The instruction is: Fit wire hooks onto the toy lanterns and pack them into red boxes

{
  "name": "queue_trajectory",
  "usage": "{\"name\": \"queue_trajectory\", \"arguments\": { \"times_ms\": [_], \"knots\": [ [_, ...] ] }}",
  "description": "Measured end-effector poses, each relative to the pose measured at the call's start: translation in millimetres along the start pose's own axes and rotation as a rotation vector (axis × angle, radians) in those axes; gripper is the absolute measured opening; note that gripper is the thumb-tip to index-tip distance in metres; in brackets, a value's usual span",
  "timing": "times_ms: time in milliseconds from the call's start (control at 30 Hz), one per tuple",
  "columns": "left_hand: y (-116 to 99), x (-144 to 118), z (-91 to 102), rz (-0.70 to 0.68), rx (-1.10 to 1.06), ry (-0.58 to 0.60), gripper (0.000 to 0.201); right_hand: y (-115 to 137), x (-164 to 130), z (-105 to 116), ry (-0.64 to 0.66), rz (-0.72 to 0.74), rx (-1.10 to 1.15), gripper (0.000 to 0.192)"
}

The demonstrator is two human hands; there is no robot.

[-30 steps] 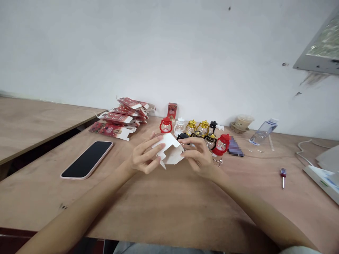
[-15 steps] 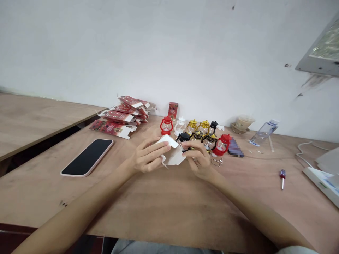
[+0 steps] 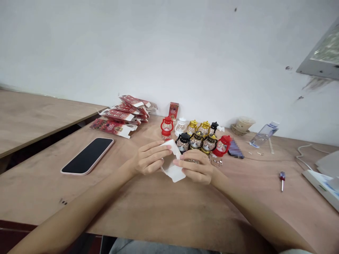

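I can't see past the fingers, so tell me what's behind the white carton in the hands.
Behind the white carton stand small lanterns. The left hand and right hand cover its sides; its inside is hidden.

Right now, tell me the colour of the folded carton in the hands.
White carton, head view.

Between the fingers (image 3: 161, 147) lies a plain white folded card box (image 3: 172, 165). Just beyond the fingertips stand small clear plastic lanterns (image 3: 197, 135) capped red, white, gold and black. Far to the fingers' left lies a glossy black pink-edged phone (image 3: 87, 156); beyond it, red printed flat cartons (image 3: 119, 118).
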State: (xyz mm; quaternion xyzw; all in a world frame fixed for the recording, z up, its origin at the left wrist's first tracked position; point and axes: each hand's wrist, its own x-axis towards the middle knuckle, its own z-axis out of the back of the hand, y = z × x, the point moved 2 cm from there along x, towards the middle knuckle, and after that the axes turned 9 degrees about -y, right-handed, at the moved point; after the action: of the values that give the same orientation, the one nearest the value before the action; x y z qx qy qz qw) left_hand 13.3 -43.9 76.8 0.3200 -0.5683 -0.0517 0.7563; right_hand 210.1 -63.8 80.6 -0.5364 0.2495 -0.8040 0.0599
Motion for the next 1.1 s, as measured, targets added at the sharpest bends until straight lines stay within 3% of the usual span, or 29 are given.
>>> {"name": "queue_trajectory", "arguments": {
  "times_ms": [167, 333, 500, 700, 800, 900, 1100],
  "knots": [
    [1.0, -0.3, 1.4, -0.029, 0.081, 0.020, 0.006, -0.7, -2.6, 0.6, -0.074, -0.171, -0.073, 0.021],
    [0.9, -1.4, 1.8, -0.019, 0.227, 0.106, 0.013, 1.0, -4.2, -9.2, -0.138, -0.359, 0.059, 0.021],
    [1.4, -9.8, -0.4, 0.003, 0.259, 0.067, 0.020, 0.2, -3.6, -14.9, -0.119, -0.781, 0.272, 0.009],
    [4.2, -17.5, -2.6, 0.105, 0.210, 0.031, 0.045, 4.2, -2.6, -21.6, -0.194, -1.286, 0.536, 0.005],
    [4.1, -16.7, -4.3, 0.121, 0.149, 0.046, 0.045, 3.6, -0.7, -22.3, -0.202, -1.395, 0.508, 0.014],
    [3.5, -17.9, -6.8, 0.104, 0.138, 0.095, 0.041, 0.4, 0.4, -21.7, -0.129, -1.506, 0.503, 0.021],
    [3.9, -20.9, -9.5, 0.150, 0.114, 0.084, 0.056, -5.5, 5.5, -16.3, -0.071, -1.642, 0.535, 0.027]
  ]
}}
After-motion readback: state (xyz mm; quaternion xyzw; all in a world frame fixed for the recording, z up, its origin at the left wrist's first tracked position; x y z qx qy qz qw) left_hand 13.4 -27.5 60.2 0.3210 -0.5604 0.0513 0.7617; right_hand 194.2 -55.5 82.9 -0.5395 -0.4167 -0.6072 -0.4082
